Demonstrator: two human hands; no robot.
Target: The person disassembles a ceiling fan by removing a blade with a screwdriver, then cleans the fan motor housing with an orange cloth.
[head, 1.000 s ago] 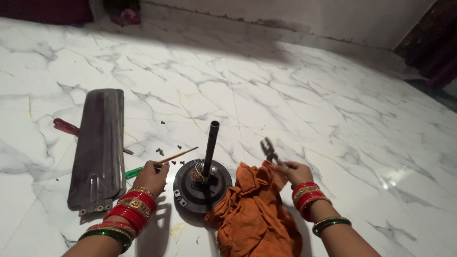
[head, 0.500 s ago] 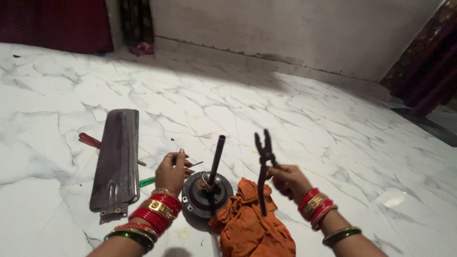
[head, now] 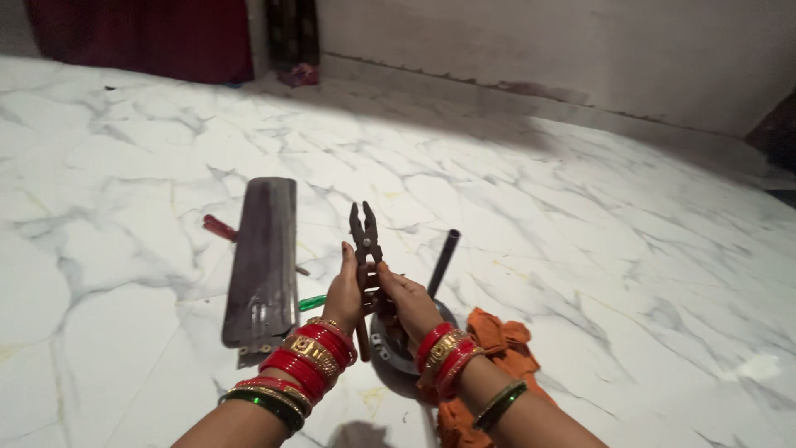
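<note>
Standing upright just left of centre, pliers [head: 365,234], dark and rusty, jaws pointing to twelve o'clock and slightly parted. Gripping the handles from both sides: left hand [head: 345,292] closing round them from nine o'clock, fingers curled shut on the tool; right hand [head: 405,300] pressing in from three o'clock, thumb and fingers wrapped on the same handles. Both wrists rising from six o'clock, forearms angling inward, stacked with red, gold and green bangles [head: 308,362].

Lying directly beneath the hands, partly hidden by them, a round dark motor hub [head: 384,344] with a black shaft [head: 443,262] leaning toward one o'clock. Spreading at four o'clock of the hub, touching it, a crumpled orange cloth [head: 497,340]. Resting at nine o'clock, well clear of the hands, a long grey fan blade [head: 264,259], lengthwise toward twelve. Poking out from under the blade: a red-handled tool [head: 219,227] at ten o'clock, and a green handle [head: 312,303] near its lower end.

Carrying everything, a white marble floor [head: 580,216] with grey veins. Running along the far edge, a pale wall [head: 580,58]; hanging at eleven o'clock, dark red curtains [head: 141,37].
</note>
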